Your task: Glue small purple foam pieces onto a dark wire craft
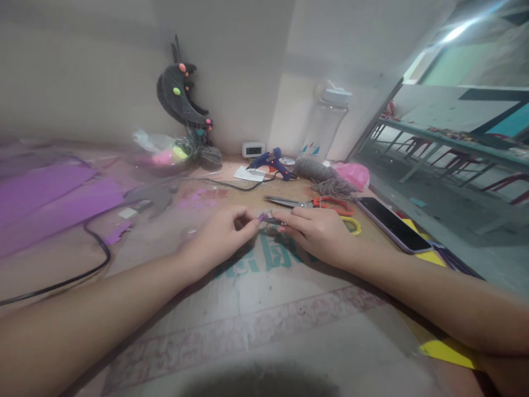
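L hand: purple scrap (263,216) is pinched btwn thumb + index of L hand (223,234); grip looks closed & light.
R hand: dark slim tool (271,221) appears to be gripped at fingertips of R hand (320,231); tool mostly hidden, so type can't be confirmed.
Scrap pos.: held just above table (264,320), btwn the 2 hands, right by tool tip.
Step in hand: judged to be fine work on 1 small piece, tool being applied at or nr its edge; contact can't be made out.
Next move calls for: scrap to be kept steady by L, tool to be guided in small strokes by R, L fingertips to be kept clear of tip.
Scissors: orange-handled scissors (305,204) are laid just beyond R hand; yellow handle loop (352,225) is partly hidden behind it, link to tool unclear.
R side: phone (394,225) is placed nr R wrist, screen dark.
Back of table: glue gun (268,160), clock (253,149), grey yarn (320,175), pink bag (353,175) & clear bottle (324,127) are set nr wall.
L side: purple sheets (61,193) are spread well apart from hands, blurred.
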### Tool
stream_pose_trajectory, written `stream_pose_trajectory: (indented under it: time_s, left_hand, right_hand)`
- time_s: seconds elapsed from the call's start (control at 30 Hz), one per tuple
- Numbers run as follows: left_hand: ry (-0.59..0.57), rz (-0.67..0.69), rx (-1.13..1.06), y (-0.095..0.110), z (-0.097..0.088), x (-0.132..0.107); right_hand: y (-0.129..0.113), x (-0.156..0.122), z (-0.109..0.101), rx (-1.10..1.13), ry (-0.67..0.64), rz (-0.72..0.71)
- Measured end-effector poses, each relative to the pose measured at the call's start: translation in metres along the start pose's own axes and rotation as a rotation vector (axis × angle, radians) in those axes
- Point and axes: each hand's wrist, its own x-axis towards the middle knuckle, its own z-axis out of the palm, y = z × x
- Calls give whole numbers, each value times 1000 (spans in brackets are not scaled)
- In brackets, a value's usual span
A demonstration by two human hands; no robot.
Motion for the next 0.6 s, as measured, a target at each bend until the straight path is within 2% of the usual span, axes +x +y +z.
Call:
stream_pose_trajectory:
  time_s: [0.3, 0.47, 0.6]
  left_hand:
    - [9, -35, -4, -1, -1, 1]
    - [11, -47, -18, 0, -1, 1]
    - [15, -63, -33, 1, -2, 2]
  right_hand:
    - [0, 0, 2, 2, -2, 80]
    - [-3, 1, -1, 29, 34, 41]
    - [-5, 0, -8, 102, 106, -73]
